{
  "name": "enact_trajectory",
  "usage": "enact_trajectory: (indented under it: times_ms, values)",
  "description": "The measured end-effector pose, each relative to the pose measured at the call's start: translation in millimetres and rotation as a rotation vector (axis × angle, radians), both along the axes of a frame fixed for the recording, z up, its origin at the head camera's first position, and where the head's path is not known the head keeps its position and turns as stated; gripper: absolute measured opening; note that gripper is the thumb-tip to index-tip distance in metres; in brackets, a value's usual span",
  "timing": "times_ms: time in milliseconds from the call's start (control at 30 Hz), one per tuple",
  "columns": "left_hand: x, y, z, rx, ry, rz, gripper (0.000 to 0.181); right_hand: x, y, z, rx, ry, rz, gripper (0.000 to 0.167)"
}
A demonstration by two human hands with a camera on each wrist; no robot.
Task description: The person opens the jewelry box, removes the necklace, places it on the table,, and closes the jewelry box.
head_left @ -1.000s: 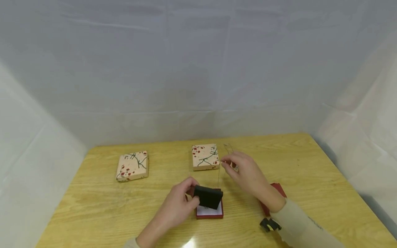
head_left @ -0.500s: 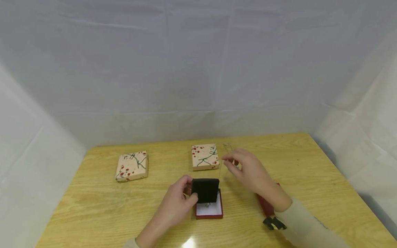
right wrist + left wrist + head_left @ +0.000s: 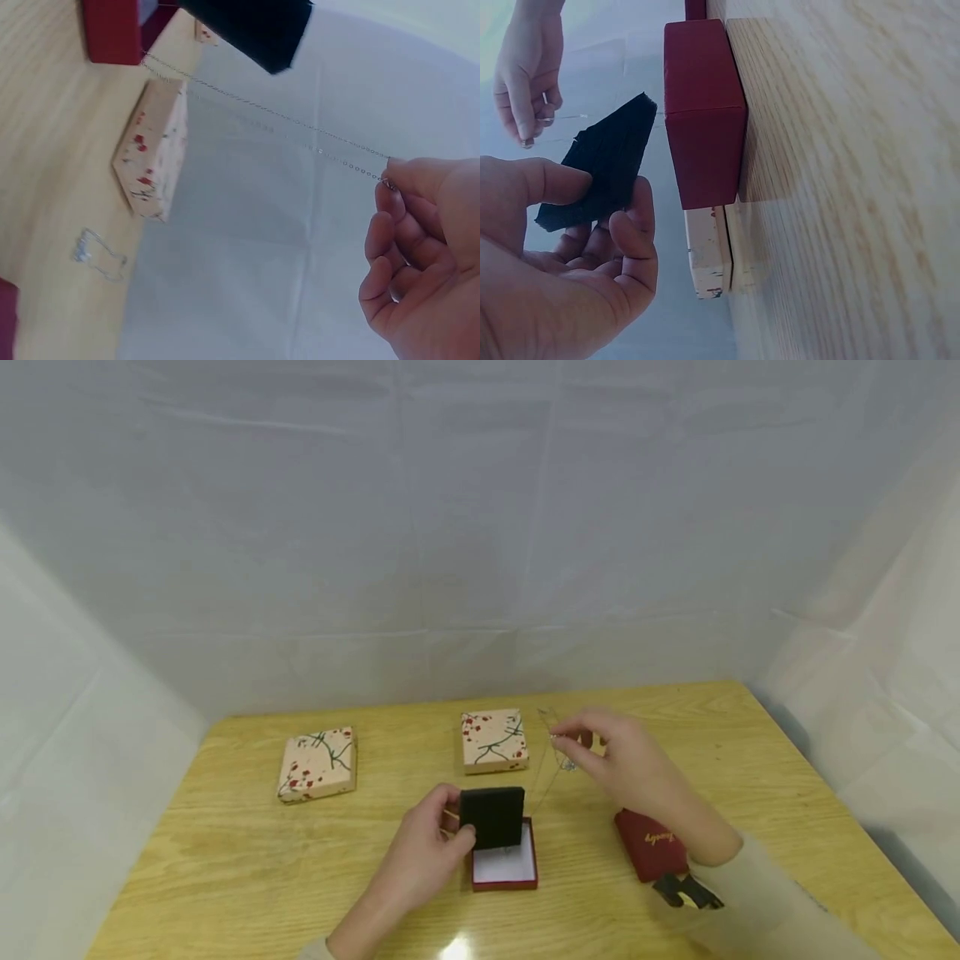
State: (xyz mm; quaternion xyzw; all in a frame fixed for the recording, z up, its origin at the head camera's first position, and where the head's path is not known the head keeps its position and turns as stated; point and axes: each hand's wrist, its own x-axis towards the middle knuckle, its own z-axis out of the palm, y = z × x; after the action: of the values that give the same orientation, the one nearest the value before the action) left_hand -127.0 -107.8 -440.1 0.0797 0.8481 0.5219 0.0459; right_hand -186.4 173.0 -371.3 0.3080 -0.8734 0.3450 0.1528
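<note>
Between the thumb and fingers of my left hand is a thin black square pad, held raised over an open red box. The box's pale inner floor shows below the pad. My right hand pinches a fine silvery chain necklace with thumb and forefinger. Two strands of it run taut from the fingertips down to the red box's rim in the right wrist view; their lower end is hidden there. A second silvery chain lies loose on the wooden table, near the back.
A red lid with gold lettering lies under my right forearm, beside a black bow-like piece. Two cream boxes with red blossoms, a middle one and a left one, stand farther back. A pale cloth wall rises behind the table.
My right hand has moved right and slightly away, drawing out the chain. The black pad has turned squarer and shifted a little left. More of the red lid shows.
</note>
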Motion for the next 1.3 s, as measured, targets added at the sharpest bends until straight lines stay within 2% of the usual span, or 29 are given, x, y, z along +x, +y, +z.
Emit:
enact_trajectory:
  times_ms: [200, 700, 967, 1100, 1300]
  values:
    - [-1.9, 0.2, -1.1, 0.004, -0.004, -0.002, 0.025, -1.3, 12, 12.6, -0.004, 0.022, 0.012, 0.011]
    - [-3.5, 1.0, -0.2, 0.015, -0.046, 0.0, 0.032, -0.1, 43, 39.9, 0.022, 0.074, -0.042, 0.013]
    - [-3.0, 0.9, -2.1, 0.019, -0.043, 0.009, 0.032, -1.9, 59, 47.9, 0.041, 0.119, -0.071, 0.014]
    - [-2.3, 0.6, -2.5, 0.011, -0.045, 0.015, 0.033, -7.0, 71, 50.3, 0.085, 0.134, -0.111, 0.013]
    - [-1.7, 0.8, -3.0, 0.016, -0.044, 0.011, 0.034, -18.7, 89, 46.6, 0.144, 0.089, -0.129, 0.014]
